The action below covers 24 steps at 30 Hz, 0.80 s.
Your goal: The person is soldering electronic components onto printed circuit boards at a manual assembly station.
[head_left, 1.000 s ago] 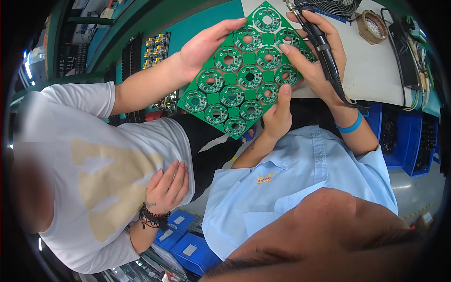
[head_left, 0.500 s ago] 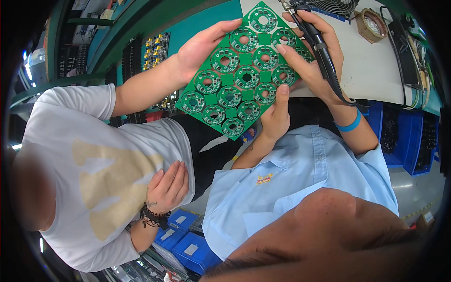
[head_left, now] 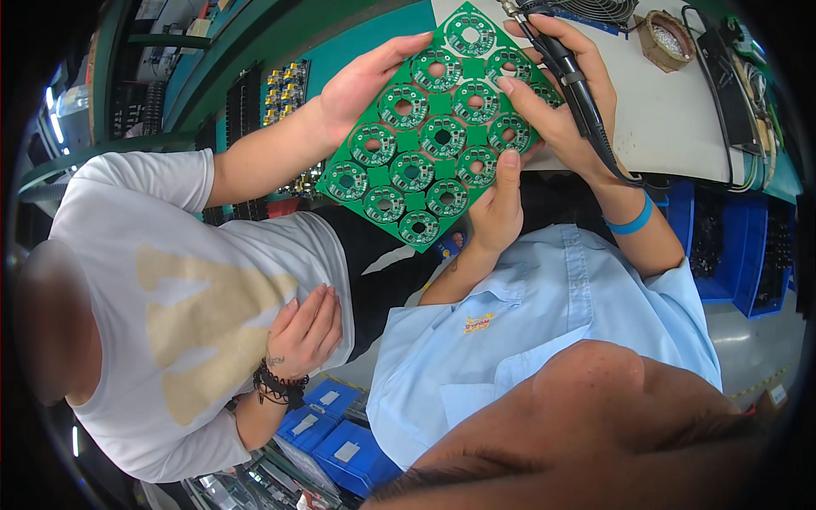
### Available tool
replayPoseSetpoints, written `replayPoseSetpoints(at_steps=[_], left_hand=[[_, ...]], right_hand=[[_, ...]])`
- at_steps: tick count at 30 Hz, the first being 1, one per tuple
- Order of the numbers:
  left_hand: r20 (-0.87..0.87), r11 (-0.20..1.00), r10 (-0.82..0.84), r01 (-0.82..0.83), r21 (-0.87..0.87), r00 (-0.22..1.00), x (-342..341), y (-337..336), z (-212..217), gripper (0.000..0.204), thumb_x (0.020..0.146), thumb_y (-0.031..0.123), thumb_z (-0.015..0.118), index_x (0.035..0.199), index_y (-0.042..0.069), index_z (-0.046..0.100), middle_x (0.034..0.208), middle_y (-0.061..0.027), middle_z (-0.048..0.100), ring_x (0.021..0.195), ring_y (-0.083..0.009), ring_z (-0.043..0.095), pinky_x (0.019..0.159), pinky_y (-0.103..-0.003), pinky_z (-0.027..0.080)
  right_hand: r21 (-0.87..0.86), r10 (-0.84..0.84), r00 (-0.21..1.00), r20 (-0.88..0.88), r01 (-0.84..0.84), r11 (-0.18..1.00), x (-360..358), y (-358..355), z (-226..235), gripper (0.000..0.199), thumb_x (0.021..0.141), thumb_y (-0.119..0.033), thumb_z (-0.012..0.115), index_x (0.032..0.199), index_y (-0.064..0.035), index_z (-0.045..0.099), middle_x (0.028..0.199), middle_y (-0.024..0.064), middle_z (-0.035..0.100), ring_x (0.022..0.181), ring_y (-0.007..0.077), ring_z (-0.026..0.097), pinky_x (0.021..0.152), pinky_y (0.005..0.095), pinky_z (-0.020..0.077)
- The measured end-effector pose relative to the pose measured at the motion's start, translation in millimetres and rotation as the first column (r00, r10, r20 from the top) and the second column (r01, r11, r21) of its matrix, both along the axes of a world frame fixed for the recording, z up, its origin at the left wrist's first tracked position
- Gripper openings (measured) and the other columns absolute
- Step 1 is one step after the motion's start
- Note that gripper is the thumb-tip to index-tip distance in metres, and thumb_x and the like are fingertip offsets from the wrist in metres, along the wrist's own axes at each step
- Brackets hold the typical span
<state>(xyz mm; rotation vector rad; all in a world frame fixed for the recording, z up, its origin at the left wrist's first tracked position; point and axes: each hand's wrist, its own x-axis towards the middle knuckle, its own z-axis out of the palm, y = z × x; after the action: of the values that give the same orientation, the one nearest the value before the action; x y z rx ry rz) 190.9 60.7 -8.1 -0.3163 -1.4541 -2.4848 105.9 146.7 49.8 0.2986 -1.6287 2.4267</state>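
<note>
A green circuit board panel (head_left: 408, 140) with several round ring-shaped boards in it is held up at a tilt in front of me. My left hand (head_left: 499, 204) grips its lower right edge, thumb on the face and fingers hidden behind. In my right hand (head_left: 569, 110) is a black soldering iron (head_left: 565, 72), its metal end pointing up and away past the panel's top. That hand's thumb also rests on the panel's right side. At the panel's upper left edge, a co-worker's hand (head_left: 361, 89) holds it too.
A co-worker in a white T-shirt (head_left: 195, 314) stands at the left, the other hand (head_left: 306, 331) against the belly. On the white worktop (head_left: 671, 127) are a small container of pale bits (head_left: 667, 41) and a fan (head_left: 595, 10). Blue bins (head_left: 714, 246) stand below right.
The panel has shifted very slightly left and up with the hands on it. The grips look the same.
</note>
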Motion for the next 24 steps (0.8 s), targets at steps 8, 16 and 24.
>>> replayPoseSetpoints(at_steps=[8,16,24], left_hand=[[0.002,0.999,-0.015,0.015,0.041,1.0,3.5,4.8,14.5,0.045,0.105,0.01,0.043,0.149,0.013,0.033,0.145,-0.009,0.048,0.126,-0.0252,0.053,0.107,-0.047,0.046],[0.079,0.976,-0.055,0.037,0.214,0.995,4.8,5.0,36.0,0.045,0.106,0.012,0.043,0.15,0.013,0.032,0.143,-0.0081,0.051,0.125,-0.0272,0.056,0.105,-0.046,0.048],[0.119,0.958,-0.098,0.061,0.281,0.988,3.1,13.0,39.8,0.046,0.106,0.014,0.044,0.15,0.014,0.032,0.141,-0.0069,0.053,0.123,-0.0265,0.057,0.102,-0.044,0.05]], right_hand=[[0.051,-0.077,0.993,-0.092,0.082,0.995,-3.2,16.5,-0.3,0.057,0.079,0.003,0.07,0.132,0.0043,0.047,0.12,0.0165,0.061,0.104,0.0201,0.062,0.089,0.0266,0.0501],[0.238,-0.147,0.956,-0.255,0.209,0.949,21.9,81.9,8.4,0.043,0.091,-0.005,0.059,0.133,0.0018,0.053,0.114,0.0178,0.068,0.097,0.0225,0.066,0.089,0.0312,0.052],[0.31,-0.043,0.956,-0.289,0.136,0.941,47.6,115.3,2.6,0.044,0.078,0.006,0.069,0.122,0.0022,0.062,0.103,0.0125,0.07,0.093,0.0205,0.066,0.083,0.0287,0.0523]])
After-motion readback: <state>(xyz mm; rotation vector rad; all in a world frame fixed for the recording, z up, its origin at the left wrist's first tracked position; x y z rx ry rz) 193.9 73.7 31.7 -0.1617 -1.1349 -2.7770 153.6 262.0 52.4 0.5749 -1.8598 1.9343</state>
